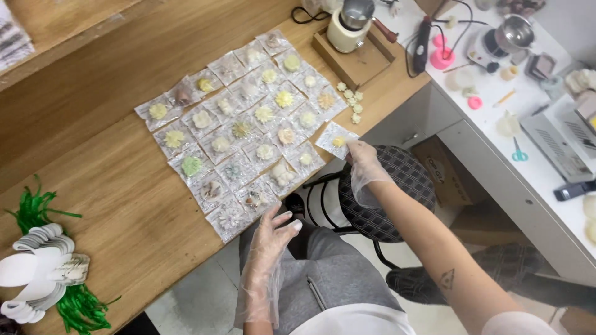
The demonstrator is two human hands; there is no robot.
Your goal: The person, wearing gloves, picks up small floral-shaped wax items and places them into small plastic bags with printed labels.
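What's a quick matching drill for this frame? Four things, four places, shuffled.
Things:
1. right hand
2. left hand
3. green strands
4. scissors

Places:
A. white counter at the right
B. near edge of the wooden table, by the front row of packets
C. far left of the wooden table, beside a stack of white tags
D. pinching one clear packet with a yellow flower at the table's right edge

Pairs: 1-D, 2-B, 3-C, 4-A
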